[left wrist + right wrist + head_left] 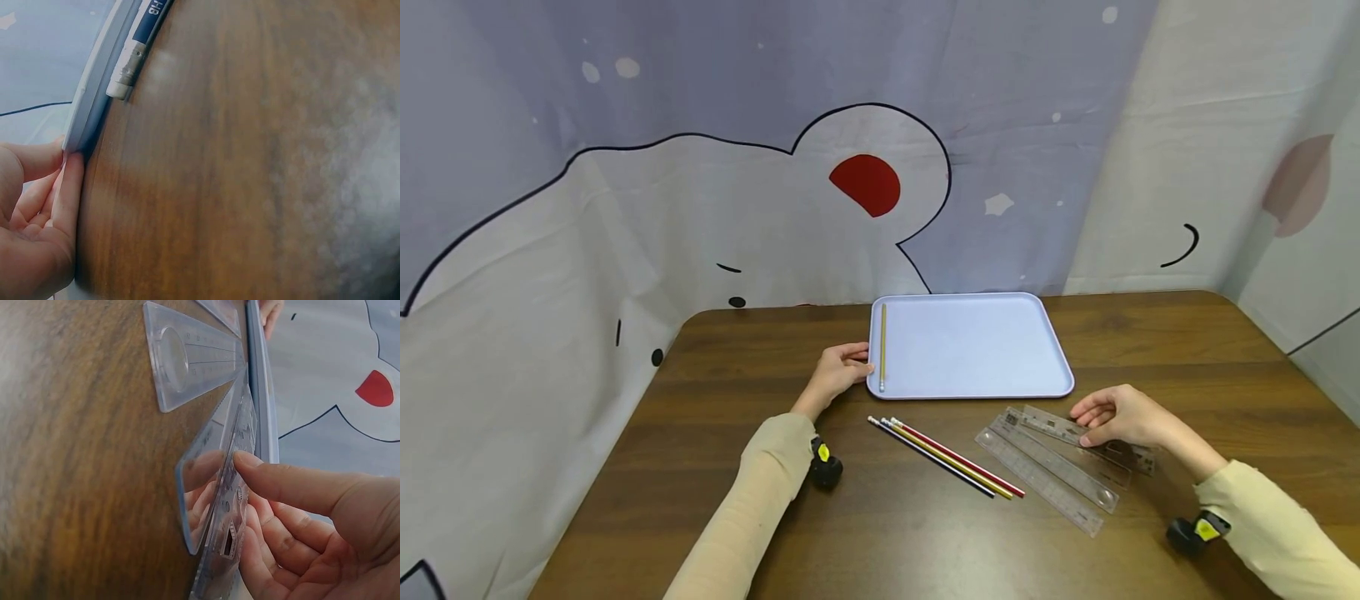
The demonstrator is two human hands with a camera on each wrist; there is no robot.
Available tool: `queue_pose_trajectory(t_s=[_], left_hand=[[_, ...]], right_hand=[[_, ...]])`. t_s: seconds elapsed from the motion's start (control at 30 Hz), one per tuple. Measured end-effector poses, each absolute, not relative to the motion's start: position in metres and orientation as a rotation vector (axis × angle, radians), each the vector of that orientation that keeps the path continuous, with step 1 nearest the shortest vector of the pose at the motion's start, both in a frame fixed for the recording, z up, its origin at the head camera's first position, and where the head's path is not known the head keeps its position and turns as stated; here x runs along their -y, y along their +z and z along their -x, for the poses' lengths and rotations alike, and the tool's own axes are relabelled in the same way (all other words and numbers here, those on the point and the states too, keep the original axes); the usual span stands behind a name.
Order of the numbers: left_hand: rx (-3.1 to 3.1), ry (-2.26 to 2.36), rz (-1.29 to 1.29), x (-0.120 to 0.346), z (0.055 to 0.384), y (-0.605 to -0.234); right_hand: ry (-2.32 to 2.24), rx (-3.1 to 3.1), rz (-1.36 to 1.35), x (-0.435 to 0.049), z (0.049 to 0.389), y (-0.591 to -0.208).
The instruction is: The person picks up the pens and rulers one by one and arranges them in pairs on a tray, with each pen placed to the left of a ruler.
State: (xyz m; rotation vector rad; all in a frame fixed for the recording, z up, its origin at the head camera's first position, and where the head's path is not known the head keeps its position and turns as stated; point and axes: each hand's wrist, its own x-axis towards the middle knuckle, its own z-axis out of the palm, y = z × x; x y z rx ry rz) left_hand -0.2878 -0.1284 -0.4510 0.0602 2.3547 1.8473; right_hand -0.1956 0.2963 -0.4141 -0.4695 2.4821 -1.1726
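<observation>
My left hand (837, 375) pinches the left rim of a pale lavender tray (981, 350), thumb on top and fingers beneath in the left wrist view. A yellow pencil (883, 346) lies in the tray along its left side. My right hand (1123, 418) holds a clear stencil ruler (1051, 424) between thumb and fingers, lifted at its near edge in the right wrist view. Beside it, other transparent rulers (1037, 482) lie fanned out on the table. A dark pencil (934, 457), a yellow pencil (985, 481) and a red pencil (955, 453) lie together between the hands.
The brown wooden table (700, 467) reaches back to a patterned cloth (700, 217) hanging behind it. The tray stands near the table's far edge, in front of that cloth.
</observation>
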Motion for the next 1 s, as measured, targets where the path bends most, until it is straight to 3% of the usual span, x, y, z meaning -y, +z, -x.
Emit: queue_pose_trajectory(t_s=[1.0], left_hand=[[-2.356, 1.838, -0.054, 0.1291, 0.2882, -0.4506]], right_hand=[[-1.090, -2.401, 0.549, -0.2958, 0.2030, -0.4084]])
